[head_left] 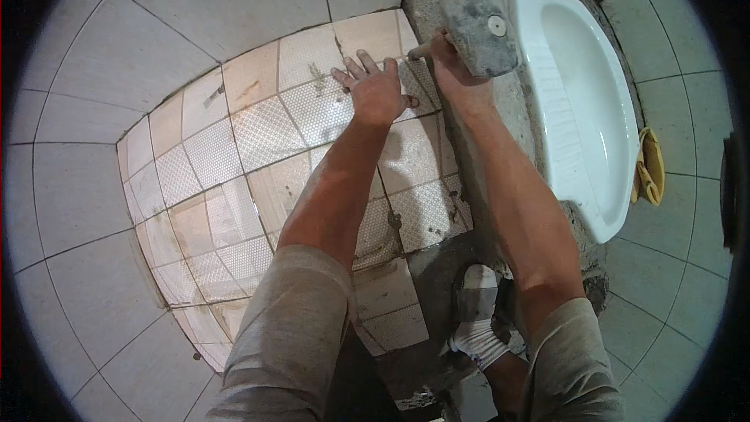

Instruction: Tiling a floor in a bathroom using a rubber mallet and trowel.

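My left hand (375,90) lies palm down with fingers spread on the patterned floor tiles (273,125), near their upper edge by the concrete ledge. My right hand (458,74) is closed around a dark-handled tool, whose dusty grey, blocky head (476,31) with a small white disc is raised beside the white squat toilet pan (586,117). The handle's end pokes out left of my right hand, close to my left fingers. Part of my right fingers is hidden behind the tool.
Grey-white wall tiles (94,187) surround the floor. A yellow cloth or glove (648,164) hangs at the pan's right side. A rough concrete strip (516,148) runs beside the pan. My foot (476,328), in a sandal and striped sock, stands on dark bare floor (430,266) at the lower middle.
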`<state>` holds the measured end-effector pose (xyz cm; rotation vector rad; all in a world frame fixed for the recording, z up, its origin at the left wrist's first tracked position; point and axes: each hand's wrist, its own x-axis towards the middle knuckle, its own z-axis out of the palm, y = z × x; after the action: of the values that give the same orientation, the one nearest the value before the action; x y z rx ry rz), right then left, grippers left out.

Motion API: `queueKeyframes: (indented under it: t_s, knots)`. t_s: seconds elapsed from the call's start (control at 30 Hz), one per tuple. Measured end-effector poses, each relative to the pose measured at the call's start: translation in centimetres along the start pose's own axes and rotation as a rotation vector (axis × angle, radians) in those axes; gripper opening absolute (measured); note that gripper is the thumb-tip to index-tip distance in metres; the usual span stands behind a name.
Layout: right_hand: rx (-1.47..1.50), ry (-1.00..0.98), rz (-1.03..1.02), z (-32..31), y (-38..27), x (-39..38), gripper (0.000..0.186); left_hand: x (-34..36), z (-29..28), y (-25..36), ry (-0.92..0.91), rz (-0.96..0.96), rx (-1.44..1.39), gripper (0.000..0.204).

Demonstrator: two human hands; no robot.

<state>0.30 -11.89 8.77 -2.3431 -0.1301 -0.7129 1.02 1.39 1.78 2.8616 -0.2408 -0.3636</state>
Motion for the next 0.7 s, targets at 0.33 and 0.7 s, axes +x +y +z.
queueKeyframes:
  t_s: [0.33,0.7]
  knots:
    - [0.016,0.068,-0.110,-0.3,0.4,-1.6,0.018,0.1,0.3,-0.2,0.038,0.014,-0.006,0.091]
    - [-0.112,0.035,-0.100,-0.1,-0.1,-1.3,0.015,0.4,-0.3,0.1,-0.049,-0.003,0.064,0.094]
